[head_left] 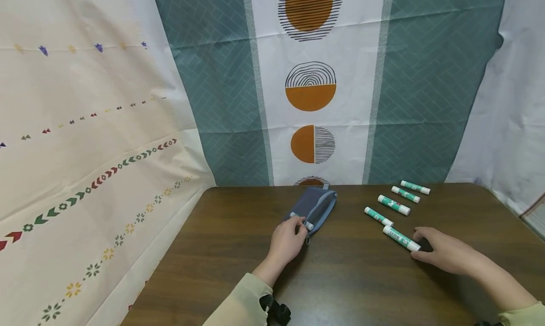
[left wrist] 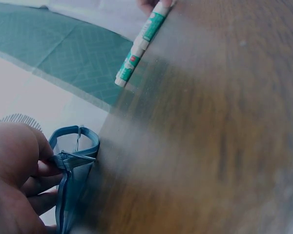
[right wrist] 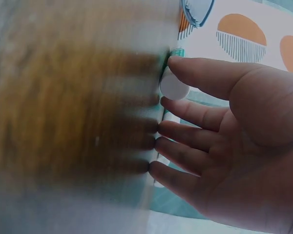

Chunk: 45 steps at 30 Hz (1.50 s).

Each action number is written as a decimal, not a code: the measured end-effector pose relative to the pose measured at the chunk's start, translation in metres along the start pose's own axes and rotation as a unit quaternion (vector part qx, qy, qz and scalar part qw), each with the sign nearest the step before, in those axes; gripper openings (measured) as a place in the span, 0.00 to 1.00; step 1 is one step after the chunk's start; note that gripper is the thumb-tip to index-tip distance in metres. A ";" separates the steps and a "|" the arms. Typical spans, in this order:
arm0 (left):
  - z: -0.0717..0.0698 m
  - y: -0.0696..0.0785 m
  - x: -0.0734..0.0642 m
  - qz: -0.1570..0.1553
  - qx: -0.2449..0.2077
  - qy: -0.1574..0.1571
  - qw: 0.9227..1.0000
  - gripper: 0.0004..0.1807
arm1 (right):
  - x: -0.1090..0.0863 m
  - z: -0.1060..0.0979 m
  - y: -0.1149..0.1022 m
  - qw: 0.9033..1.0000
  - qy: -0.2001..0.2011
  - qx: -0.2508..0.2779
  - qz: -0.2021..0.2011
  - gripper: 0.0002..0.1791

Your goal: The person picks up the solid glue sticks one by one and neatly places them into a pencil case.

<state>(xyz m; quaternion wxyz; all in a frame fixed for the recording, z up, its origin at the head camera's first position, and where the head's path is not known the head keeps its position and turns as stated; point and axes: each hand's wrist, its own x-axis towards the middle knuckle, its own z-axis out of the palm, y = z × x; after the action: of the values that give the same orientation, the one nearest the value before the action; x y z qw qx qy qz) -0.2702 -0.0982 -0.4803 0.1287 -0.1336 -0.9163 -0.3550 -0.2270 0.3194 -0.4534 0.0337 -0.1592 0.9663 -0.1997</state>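
Observation:
My left hand (head_left: 288, 241) pinches the near edge of a dark blue-grey zippered pouch (head_left: 304, 202), whose mouth gapes toward the right. White ends of a tube (head_left: 309, 225) show at the pouch beside the fingers. In the left wrist view, thumb and fingers meet at the blue zipper edge (left wrist: 63, 163). My right hand (head_left: 447, 251) reaches in from the right with fingers spread, the thumb at the end of the nearest green-and-white glue stick (head_left: 401, 238). The right wrist view shows its round white end (right wrist: 175, 87) between the thumb and index finger.
Several similar glue sticks (head_left: 393, 205) lie in a slanting row toward the back right of the brown wooden table (head_left: 204, 250). Behind the table hangs a green-and-white curtain (head_left: 213, 80) with orange circles. A cream patterned cloth (head_left: 85, 127) hangs at the left.

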 end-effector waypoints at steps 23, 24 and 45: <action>0.001 -0.004 -0.001 0.002 -0.002 0.001 1.000 0.11 | 0.001 0.001 -0.002 1.000 0.002 -0.018 0.013 0.15; 0.001 -0.004 -0.001 0.003 -0.003 0.002 1.000 0.11 | 0.001 0.001 -0.002 1.000 0.003 -0.019 0.015 0.14; 0.000 -0.002 -0.001 0.000 -0.013 0.000 1.000 0.11 | 0.001 -0.004 -0.019 0.998 0.048 -0.025 0.043 0.16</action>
<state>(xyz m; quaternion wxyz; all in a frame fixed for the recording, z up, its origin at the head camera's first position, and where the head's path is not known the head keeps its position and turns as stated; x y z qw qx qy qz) -0.2703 -0.0993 -0.4818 0.1273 -0.1355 -0.9116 -0.3667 -0.2229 0.3037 -0.4418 -0.0084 -0.1082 0.9774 -0.1816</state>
